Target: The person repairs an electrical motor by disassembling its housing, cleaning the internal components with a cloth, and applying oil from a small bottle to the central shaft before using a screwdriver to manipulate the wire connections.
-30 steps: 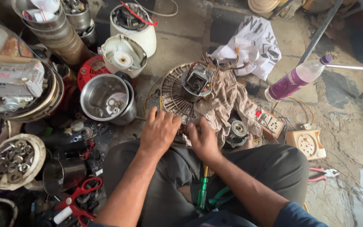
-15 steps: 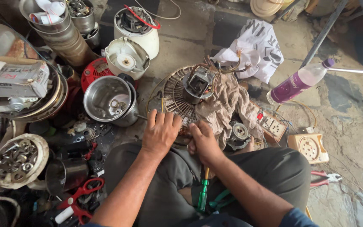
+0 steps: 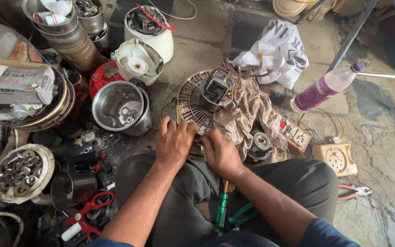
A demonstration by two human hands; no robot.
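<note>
Both hands, left (image 3: 173,142) and right (image 3: 221,153), curled at centre frame on round fan grille (image 3: 193,103), grip unclear; probably rigid, motor-heavy, best held by rim.

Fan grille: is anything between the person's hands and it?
Nothing visible. The left hand and right hand both lie at the near edge of the fan grille; the brown rag drapes its far right side.

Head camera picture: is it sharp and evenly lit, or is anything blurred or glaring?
Head view: soft, even daylight with no hard shadows; both hands, left and right, look sharp; the steel bowl shows mild glare; the far left edge falls dim.
</note>
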